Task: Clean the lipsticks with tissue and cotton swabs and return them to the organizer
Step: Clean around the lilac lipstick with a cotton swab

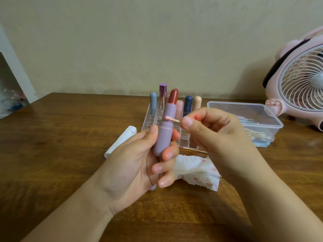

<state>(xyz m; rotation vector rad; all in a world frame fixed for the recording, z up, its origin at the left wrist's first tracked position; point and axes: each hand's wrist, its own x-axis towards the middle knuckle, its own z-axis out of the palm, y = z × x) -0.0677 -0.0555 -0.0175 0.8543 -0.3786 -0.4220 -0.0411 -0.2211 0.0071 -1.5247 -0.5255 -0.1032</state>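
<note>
My left hand (139, 163) grips an uncapped lilac lipstick (163, 130) upright, its red bullet raised. A lilac end, maybe its cap, peeks below that palm. My right hand (215, 135) pinches a cotton swab (172, 119) whose pink-stained tip touches the lilac tube just below the bullet. Behind them stands a clear organizer (150, 119) holding several capped lipsticks: grey-blue, metallic purple, pink, navy and peach. A crumpled tissue (197, 169) with red smears lies on the table under my hands.
A used swab (194, 149) lies in front of the organizer. A white tissue pack (120, 140) lies to the left. A clear box of cotton swabs (253, 119) stands at right, and a pink fan (300, 81) behind it. The wooden table (61, 145) meets a beige wall.
</note>
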